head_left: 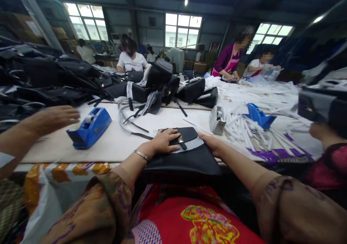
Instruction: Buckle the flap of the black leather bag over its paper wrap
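A black bag [193,159] lies at the table's front edge, its flap turned toward the far side, with a metal clasp and a short tab on it. White sheet material shows around the flap. Flat on the flap's left part rests my left hand [166,141], fingers spread, a silver bangle on the wrist. My right hand [211,144] is at the bag's right edge, fingertips against the corner beside the flap; whether its thumb grips underneath is hidden. A black strap [142,135] runs out from the bag to the left.
Blue tape dispensers [90,128] stand left and right, with a grey one [217,120] between. White rolled strips [246,130] lie at right. Black bags [159,76] are heaped behind and at left. A co-worker's hand [58,119] reaches in from the left; another person holds a bag at right.
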The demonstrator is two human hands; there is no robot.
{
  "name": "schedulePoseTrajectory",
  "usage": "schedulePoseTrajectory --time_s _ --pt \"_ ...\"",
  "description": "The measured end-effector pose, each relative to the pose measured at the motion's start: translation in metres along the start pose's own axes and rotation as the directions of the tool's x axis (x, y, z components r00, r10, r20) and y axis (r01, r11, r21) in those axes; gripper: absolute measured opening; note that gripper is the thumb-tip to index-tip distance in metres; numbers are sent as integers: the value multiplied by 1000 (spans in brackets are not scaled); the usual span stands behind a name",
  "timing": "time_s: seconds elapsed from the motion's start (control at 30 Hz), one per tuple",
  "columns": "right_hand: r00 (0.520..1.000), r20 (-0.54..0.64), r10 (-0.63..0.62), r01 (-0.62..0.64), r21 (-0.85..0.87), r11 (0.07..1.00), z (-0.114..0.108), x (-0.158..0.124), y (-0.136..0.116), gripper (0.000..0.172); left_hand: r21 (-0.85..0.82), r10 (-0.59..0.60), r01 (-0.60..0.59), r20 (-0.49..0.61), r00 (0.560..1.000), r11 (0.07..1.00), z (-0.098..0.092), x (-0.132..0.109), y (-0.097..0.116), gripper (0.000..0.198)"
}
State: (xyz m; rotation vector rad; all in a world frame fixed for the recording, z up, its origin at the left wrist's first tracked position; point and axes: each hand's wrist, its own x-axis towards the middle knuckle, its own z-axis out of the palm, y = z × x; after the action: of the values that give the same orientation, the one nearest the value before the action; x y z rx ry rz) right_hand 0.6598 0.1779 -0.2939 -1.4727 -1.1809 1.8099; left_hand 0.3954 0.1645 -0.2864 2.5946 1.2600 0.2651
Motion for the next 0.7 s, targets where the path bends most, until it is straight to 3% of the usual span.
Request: schedulePoseTrajectory --time_s 0.13,0.37,0.7 --pt "985 78 155 -171 269 948 15 0 -1 35 -5 11 -11 -26 1000 1000 -1 -4 1 68" --pt "967 155 202 -241 306 921 23 -4 -15 28 -50 -19 16 -55 998 999 0 -11 0 72" --pt "972 213 104 -184 406 895 32 5 -16 38 -101 -1 -14 -148 989 995 5 -22 -10 70"
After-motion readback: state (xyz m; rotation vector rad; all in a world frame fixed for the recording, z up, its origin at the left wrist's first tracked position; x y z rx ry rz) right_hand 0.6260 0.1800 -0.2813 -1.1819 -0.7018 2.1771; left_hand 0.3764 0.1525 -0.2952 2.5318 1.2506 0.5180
